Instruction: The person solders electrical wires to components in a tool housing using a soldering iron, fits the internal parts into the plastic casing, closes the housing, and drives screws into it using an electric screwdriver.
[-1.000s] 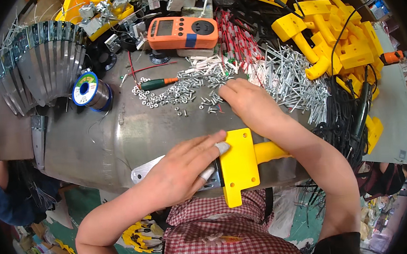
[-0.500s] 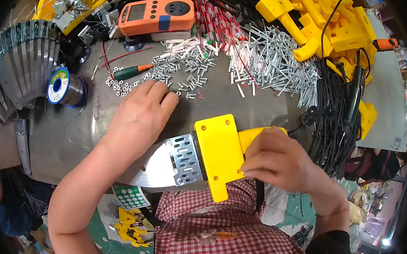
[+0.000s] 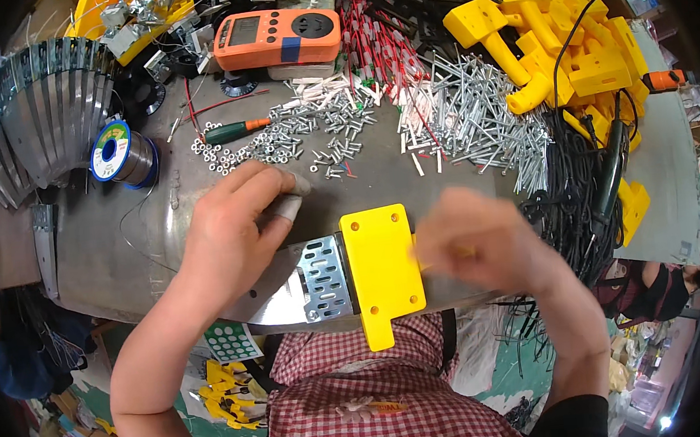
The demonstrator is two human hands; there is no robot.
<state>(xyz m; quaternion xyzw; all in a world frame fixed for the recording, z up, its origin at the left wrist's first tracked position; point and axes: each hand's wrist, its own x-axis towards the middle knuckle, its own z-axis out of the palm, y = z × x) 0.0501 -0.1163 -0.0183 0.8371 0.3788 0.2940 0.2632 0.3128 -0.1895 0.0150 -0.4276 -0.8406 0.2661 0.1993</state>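
Observation:
A tool with a yellow plastic housing (image 3: 382,257) lies at the table's front edge, screw holes facing up. From its left side extends a slotted metal plate (image 3: 324,278) with a smooth, broad metal blade (image 3: 276,297). My left hand (image 3: 235,219) is above the blade, thumb and fingers pinched together, their tips in pale coverings. Whatever may be between them is too small to make out. My right hand (image 3: 484,245) is over the housing's handle, which it mostly hides. Its fingers are smeared by motion.
Behind my hands lie small screws (image 3: 334,125), nuts (image 3: 238,155), a green-handled screwdriver (image 3: 232,132) and long screws (image 3: 489,101). An orange multimeter (image 3: 278,39) stands at the back. Solder wire (image 3: 141,157) is at left; yellow housings (image 3: 541,31) and black cables (image 3: 566,193) fill the right.
My right hand has left the housing's lower right screw hole and moved up and right. My left hand has drawn back from the screws, its fingertips now pinched. The view has shifted slightly.

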